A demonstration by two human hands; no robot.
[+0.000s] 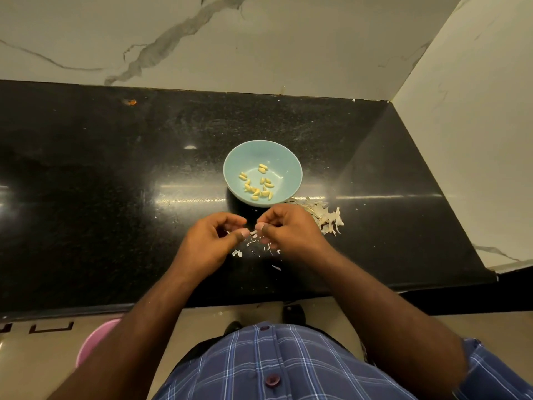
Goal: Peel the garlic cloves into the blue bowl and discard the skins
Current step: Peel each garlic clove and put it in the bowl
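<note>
While both hands work just in front of the blue bowl [243, 157], we get a good look at the peeling in progress. We see the left hand [212, 241] curled, thumb and fingers pinching at something small, and the right hand [288, 229] curled the same way, thumb tips nearly meeting over a pale scrap of garlic skin [253, 232]. The clove itself is hidden between the fingers, so we cannot say how much of it is bare.

Inside the bowl, near the middle of the black countertop [115, 168], sits a scatter of yellow peeled cloves [258, 186]. Right of the bowl, toward the countertop's right edge, lies a heap of discarded skins [328, 216], and smaller flakes [237, 253] speckle the surface beneath the hands, toward the front edge.

For this step, we reckon the trick is a firm pinch on one end with one hand while the other thumbnail lifts the skin and strips it along the clove. Keeping the hands low and close to the bowl makes the drop short. We would let the skin fall onto the heap, not into the bowl.

Down on the floor, a pink basin [95, 342] peeks out below the countertop's front edge.
</note>
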